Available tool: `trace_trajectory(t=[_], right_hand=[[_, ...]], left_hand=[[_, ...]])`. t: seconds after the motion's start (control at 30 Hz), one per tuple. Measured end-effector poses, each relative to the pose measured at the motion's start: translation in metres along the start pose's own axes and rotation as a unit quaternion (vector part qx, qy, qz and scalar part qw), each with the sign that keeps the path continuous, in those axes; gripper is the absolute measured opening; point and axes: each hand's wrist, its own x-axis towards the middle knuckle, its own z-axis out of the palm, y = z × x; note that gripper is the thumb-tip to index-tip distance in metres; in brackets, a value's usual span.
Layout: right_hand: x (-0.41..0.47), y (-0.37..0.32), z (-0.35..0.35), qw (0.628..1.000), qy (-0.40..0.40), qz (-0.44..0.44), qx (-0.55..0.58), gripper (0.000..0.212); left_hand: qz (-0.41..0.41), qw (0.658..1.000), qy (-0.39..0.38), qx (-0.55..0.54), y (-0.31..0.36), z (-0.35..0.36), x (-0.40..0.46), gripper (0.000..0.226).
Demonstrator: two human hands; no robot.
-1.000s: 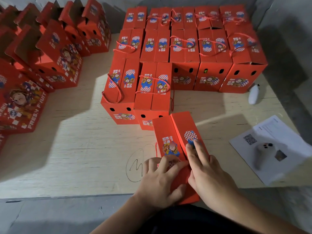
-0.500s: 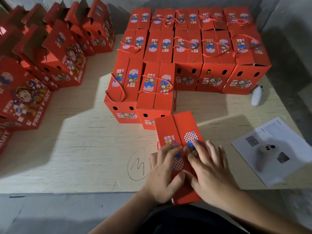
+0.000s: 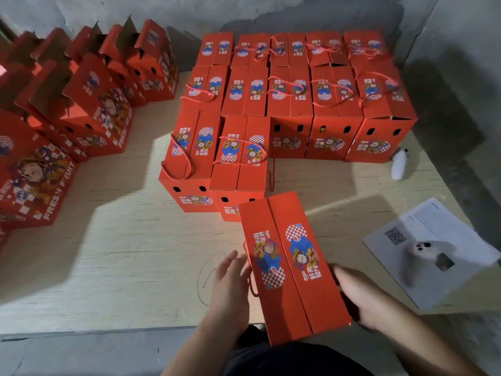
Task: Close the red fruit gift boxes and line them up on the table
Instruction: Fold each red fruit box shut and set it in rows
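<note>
Dozens of red fruit gift boxes fill a pale wooden table [image 3: 108,253]. Closed boxes [image 3: 292,99] stand in rows at the back; open boxes [image 3: 89,104] with raised flaps crowd the left. Nearest, one closed box [image 3: 292,270] sits at the table's front edge, flaps meeting along its top. A left hand [image 3: 230,289] lies flat against its left side, fingers straight. A right hand [image 3: 360,297] grips its right side, fingers curled behind. A white sheet [image 3: 433,234] lies to the right.
</note>
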Motion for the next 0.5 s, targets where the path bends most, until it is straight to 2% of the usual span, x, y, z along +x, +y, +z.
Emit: trace_trajectory(t=[0.07,0.17,0.27,0.3,0.37,0.43,0.5], right_hand=[[0.002,-0.002,0.006,0.989,0.071,-0.11,0.063,0.015],[-0.005,-0.024,0.01,0.943,0.122,-0.256,0.172,0.026],[-0.028,-0.048,0.014,0.924,0.016,-0.36,0.127,0.028],[-0.038,-0.056,0.02,0.926,-0.045,-0.362,0.099,0.027],[-0.055,-0.068,0.039,0.916,-0.17,-0.363,0.01,0.037],[-0.066,-0.074,0.06,0.887,-0.244,-0.383,-0.087,0.045],[-0.078,-0.079,0.07,0.886,-0.207,-0.394,-0.13,0.036]], left_hand=[[0.035,0.995,0.002,-0.091,0.011,0.004,-0.003,0.026],[0.05,0.987,-0.042,-0.15,0.032,0.013,-0.019,0.023],[0.074,0.979,-0.131,-0.14,0.048,0.025,-0.041,0.014],[0.102,0.976,-0.155,-0.115,0.056,0.032,-0.051,0.011],[0.198,0.96,-0.196,0.011,0.07,0.046,-0.072,0.012],[0.309,0.903,-0.223,0.202,0.084,0.054,-0.088,0.026],[0.358,0.825,-0.249,0.358,0.1,0.057,-0.1,0.036]])
